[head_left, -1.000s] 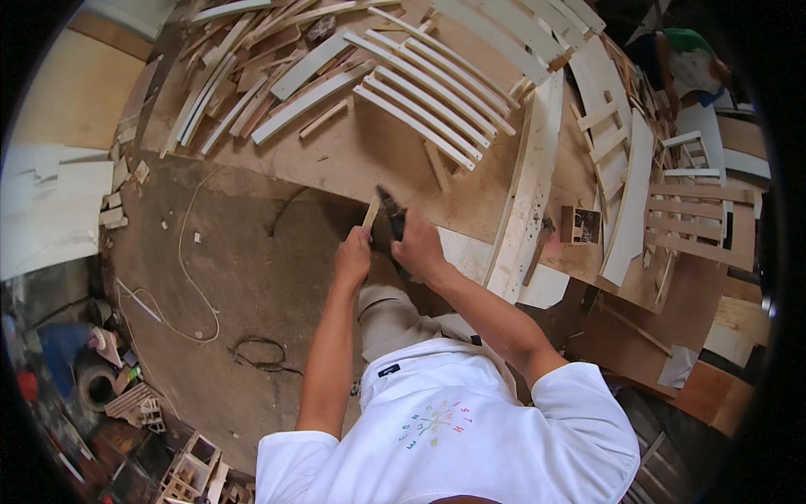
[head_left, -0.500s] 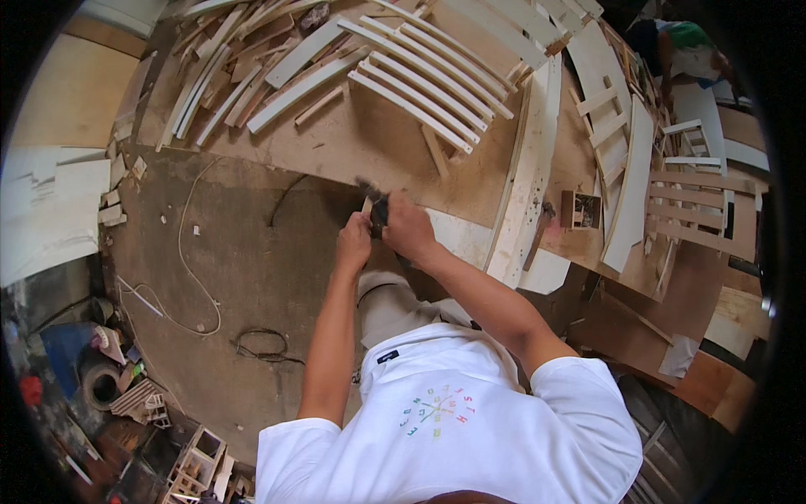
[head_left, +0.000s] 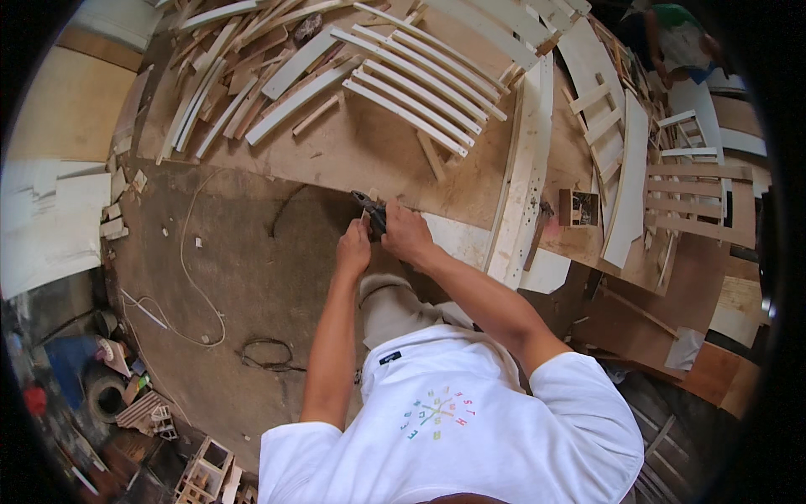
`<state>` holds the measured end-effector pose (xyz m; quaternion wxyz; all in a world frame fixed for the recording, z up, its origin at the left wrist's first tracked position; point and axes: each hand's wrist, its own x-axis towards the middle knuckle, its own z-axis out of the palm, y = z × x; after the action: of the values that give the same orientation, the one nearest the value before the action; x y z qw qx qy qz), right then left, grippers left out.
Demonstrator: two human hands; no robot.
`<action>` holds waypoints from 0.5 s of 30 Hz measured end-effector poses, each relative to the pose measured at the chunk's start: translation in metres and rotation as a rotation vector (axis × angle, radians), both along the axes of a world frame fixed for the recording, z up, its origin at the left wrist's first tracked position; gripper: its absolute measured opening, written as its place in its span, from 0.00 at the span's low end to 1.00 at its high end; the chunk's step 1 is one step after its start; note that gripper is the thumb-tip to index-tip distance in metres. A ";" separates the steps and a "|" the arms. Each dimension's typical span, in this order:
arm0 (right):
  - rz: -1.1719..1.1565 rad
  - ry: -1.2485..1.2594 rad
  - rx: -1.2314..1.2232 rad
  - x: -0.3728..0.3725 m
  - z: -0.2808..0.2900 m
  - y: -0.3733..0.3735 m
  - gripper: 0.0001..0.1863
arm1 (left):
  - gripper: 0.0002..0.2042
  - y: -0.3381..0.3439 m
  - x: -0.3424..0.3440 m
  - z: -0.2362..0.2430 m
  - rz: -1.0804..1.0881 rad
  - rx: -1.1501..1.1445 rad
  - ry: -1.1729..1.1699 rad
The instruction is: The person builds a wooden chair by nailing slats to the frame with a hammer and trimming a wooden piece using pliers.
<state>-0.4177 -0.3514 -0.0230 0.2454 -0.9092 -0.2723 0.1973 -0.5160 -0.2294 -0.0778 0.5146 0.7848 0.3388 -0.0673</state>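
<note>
At the far left stand white sheets, with a dark ring-shaped object among the clutter below them. A pale cord loops across the floor, and to its right lies a dark coiled cable. Beyond the floor, the table carries a pile of pale and brown wooden strips. Near the middle, at the table's near edge, the left hand has its fingers closed around the lower end of a small wooden piece. Just beside it, across the piece, is a black hand tool, gripped in the closed fingers of the right hand; whether the tool touches the wood cannot be told. Past the hands rest curved white slats, then a long pale beam, a small open box and, at upper right, another person.
</note>
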 end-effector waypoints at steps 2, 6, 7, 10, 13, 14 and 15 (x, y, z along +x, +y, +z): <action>-0.014 -0.008 -0.007 0.002 -0.001 0.006 0.20 | 0.20 0.006 0.002 -0.002 -0.002 0.009 -0.010; -0.021 -0.003 -0.103 0.002 0.004 0.006 0.20 | 0.20 0.001 -0.004 -0.022 0.007 0.056 -0.106; -0.018 -0.008 -0.103 0.000 0.013 0.008 0.21 | 0.21 0.001 -0.007 -0.022 0.010 0.063 -0.128; -0.019 -0.042 -0.079 0.011 -0.017 0.000 0.22 | 0.21 0.002 0.013 -0.018 -0.036 0.061 -0.083; -0.021 0.094 -0.006 -0.008 0.019 0.003 0.23 | 0.22 0.005 -0.006 -0.019 0.006 0.064 -0.088; -0.057 0.094 0.109 -0.012 0.030 0.005 0.22 | 0.23 0.015 -0.006 -0.025 0.072 -0.102 -0.145; -0.115 0.096 0.211 -0.016 0.037 -0.005 0.22 | 0.22 0.017 -0.009 -0.016 0.081 -0.166 -0.120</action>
<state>-0.4339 -0.3564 0.0138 0.3634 -0.8820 -0.2271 0.1964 -0.5251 -0.2125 -0.0940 0.5995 0.7277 0.3323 -0.0271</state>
